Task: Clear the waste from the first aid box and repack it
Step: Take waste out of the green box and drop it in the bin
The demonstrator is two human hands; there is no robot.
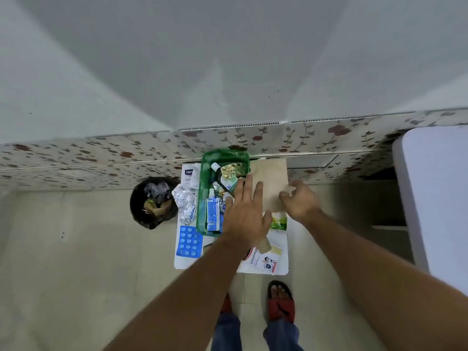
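Writing is sparse but partly legible: a white pack [190,176] at the far left of the small white counter [282,252] shows "Han" on a blue patch, and a leaflet [263,260] at the near right reads "WASHPROO", the rest hidden by the forearm. The green translucent first aid box [205,173] stands at the middle of the counter, holding a gold blister strip [232,170], small bottles and a blue-and-white tube [212,214]; its print is too small to read. The left hand [247,211] lies flat with fingers spread, released, across the box's right edge and a brown paper bag [271,173]. The right hand [300,201] is curled, pinching the bag's right edge. Crumpled foil [186,203] and a blue blister card [189,241] lie left of the box. A black-lined bin [152,202] with scraps stands on the floor, left.
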